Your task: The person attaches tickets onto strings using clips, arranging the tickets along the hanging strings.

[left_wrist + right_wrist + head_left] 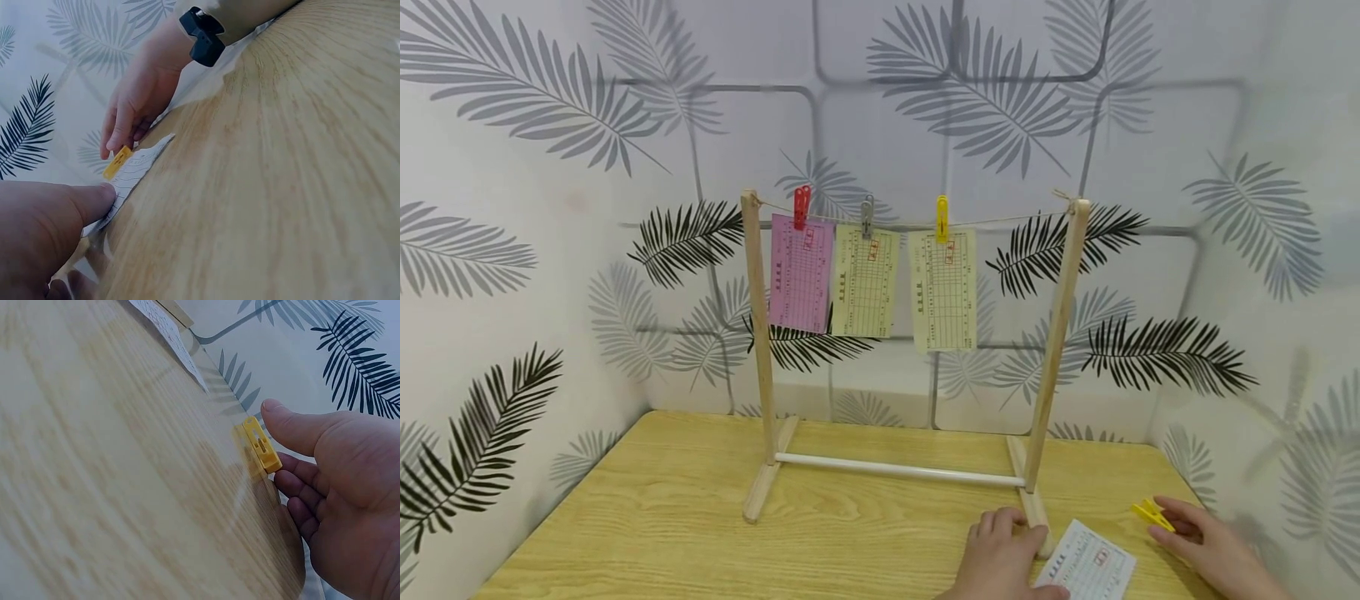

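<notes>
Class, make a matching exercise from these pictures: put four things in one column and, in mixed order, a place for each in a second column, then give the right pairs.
Things:
1. red peg
2. grey peg
3. loose yellow peg
4. white slip

Places:
A. on the table by the right hand's fingertips
B. on the string, holding the pink slip
C. flat on the table under the left hand's fingers
D. on the string, holding the middle pale slip

Pairs: 1-B, 2-D, 3-A, 4-C
</notes>
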Demonstrator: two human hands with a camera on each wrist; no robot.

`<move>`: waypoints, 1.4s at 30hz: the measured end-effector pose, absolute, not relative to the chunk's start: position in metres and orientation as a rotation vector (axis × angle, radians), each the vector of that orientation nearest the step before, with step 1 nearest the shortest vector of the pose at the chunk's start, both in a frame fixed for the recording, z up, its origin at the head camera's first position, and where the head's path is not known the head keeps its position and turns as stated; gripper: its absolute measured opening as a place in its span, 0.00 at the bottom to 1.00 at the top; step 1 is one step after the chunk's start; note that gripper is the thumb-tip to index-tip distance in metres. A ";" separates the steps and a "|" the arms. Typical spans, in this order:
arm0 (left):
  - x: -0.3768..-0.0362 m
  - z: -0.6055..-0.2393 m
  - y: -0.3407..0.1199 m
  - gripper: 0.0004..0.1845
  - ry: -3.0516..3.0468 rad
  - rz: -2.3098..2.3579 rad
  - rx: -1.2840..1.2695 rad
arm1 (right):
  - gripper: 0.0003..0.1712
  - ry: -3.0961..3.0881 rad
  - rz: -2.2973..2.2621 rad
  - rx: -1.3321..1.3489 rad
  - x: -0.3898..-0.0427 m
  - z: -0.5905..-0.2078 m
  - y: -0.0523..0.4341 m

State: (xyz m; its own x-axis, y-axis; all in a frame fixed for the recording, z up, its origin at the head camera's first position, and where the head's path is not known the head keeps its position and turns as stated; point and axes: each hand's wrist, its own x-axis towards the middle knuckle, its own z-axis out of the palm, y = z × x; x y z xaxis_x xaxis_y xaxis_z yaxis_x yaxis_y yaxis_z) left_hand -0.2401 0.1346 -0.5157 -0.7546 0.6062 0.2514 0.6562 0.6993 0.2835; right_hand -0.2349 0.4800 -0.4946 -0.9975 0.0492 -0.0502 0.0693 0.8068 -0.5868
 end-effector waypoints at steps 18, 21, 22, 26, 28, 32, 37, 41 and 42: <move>-0.242 -0.523 0.128 0.26 -2.685 -0.454 -1.166 | 0.44 3.013 -0.915 0.080 -0.235 -0.497 0.479; -0.242 -0.523 0.127 0.24 -2.685 -0.433 -1.192 | 0.43 3.022 -0.918 0.066 -0.235 -0.498 0.479; -0.242 -0.523 0.127 0.24 -2.684 -0.430 -1.201 | 0.42 3.024 -0.918 0.061 -0.235 -0.498 0.479; -0.242 -0.524 0.125 0.23 -2.689 -0.433 -1.249 | 0.42 3.019 -0.928 0.071 -0.234 -0.500 0.478; -0.243 -0.524 0.124 0.23 -2.685 -0.446 -1.281 | 0.41 3.010 -0.941 0.091 -0.234 -0.500 0.478; -0.244 -0.522 0.120 0.21 -2.672 -0.485 -1.345 | 0.38 2.989 -0.965 0.131 -0.232 -0.498 0.478; -0.246 -0.513 0.114 0.18 -2.734 -0.618 -1.416 | 0.35 2.957 -0.990 0.126 -0.231 -0.495 0.482; -0.253 -0.514 0.113 0.15 -2.760 -0.742 -1.406 | 0.31 2.975 -1.006 0.124 -0.234 -0.495 0.484; -0.252 -0.513 0.114 0.15 -2.769 -0.754 -1.380 | 0.30 2.984 -1.011 0.131 -0.235 -0.496 0.484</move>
